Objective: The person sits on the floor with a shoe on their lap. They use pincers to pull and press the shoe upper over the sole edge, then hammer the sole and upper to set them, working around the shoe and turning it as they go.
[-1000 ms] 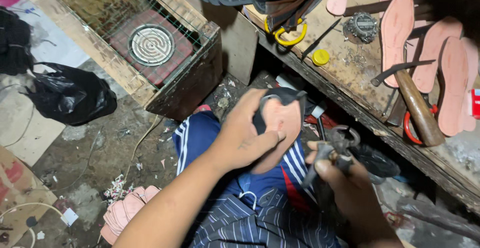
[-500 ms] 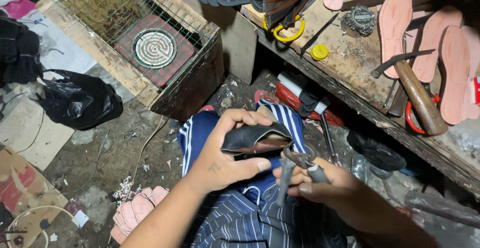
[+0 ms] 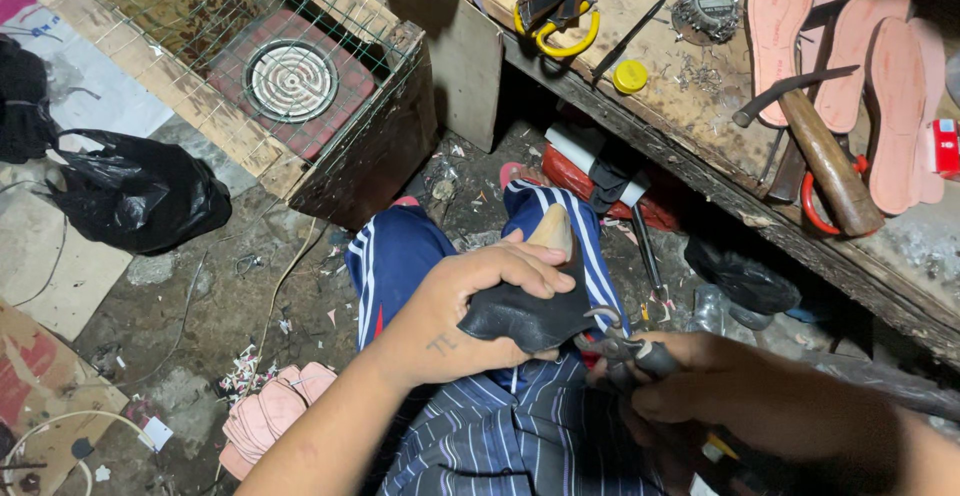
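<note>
hands: l hand grips black shoe upper, toe up-right; r hand holds pliers

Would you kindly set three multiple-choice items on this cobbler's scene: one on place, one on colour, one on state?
1. Where does the hammer lie?
A. on the wooden bench
B. on the floor
C. inside the wire-covered box

2. What colour is the small round cap on the bench?
A. blue
B. yellow
C. white

3. What is the left hand doing?
A. resting open
B. gripping the black shoe upper
C. holding the hammer

Answers: 1 A, it rests among the pink insoles; 2 B, it is plainly yellow; 3 B, its fingers wrap the upper while the right hand holds pincers.
</note>
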The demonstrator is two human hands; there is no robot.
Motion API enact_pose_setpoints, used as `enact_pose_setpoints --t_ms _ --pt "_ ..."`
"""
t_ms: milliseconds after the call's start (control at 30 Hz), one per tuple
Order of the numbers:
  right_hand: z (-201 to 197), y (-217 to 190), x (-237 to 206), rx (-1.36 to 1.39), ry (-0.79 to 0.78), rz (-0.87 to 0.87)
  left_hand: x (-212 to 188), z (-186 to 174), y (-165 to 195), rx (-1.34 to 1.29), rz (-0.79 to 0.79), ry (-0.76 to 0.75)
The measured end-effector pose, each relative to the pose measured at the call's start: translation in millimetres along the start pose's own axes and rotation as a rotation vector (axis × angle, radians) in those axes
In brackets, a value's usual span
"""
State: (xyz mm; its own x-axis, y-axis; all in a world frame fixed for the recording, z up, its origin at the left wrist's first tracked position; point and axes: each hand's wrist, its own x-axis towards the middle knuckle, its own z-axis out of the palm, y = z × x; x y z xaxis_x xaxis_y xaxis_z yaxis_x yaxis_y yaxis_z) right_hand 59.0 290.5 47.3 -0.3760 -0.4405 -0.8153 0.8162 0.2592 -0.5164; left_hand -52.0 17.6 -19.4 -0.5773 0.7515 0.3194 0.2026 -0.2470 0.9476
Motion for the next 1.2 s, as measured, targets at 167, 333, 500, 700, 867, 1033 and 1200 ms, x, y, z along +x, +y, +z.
enact_pose_setpoints --t_ms 167,333,500,700,867,1033,1200 --pt "6.5 3.5 5.5 0.128 -0.109 -0.255 -2.5 -3.1 -0.5 -0.025 -0.037 0.037" --pt "6.6 8.8 4.7 0.086 -0.098 -0.256 -5.4 -3.7 -1.7 0.011 -0.029 0.039" --pt "10.6 13.0 4.7 0.234 -0.071 -0.065 -7.4 -3.8 -3.2 0.004 -0.014 0.028" --pt "14.9 21.7 10.1 0.309 -0.077 -0.123 -9.7 -6.0 -2.5 -0.004 -0.022 0.047" --pt "11.0 26.3 11.3 0.366 -0.169 -0.204 -9.5 -5.2 -3.3 -0.008 -0.025 0.027" --pt "11.0 22.5 7.8 0.315 -0.138 -0.183 -10.1 -4.1 -2.8 0.008 -0.031 0.019" --pt "26.2 21.0 12.2 0.26 0.175 -0.02 -9.7 -2.5 -1.2 0.044 -0.012 0.043"
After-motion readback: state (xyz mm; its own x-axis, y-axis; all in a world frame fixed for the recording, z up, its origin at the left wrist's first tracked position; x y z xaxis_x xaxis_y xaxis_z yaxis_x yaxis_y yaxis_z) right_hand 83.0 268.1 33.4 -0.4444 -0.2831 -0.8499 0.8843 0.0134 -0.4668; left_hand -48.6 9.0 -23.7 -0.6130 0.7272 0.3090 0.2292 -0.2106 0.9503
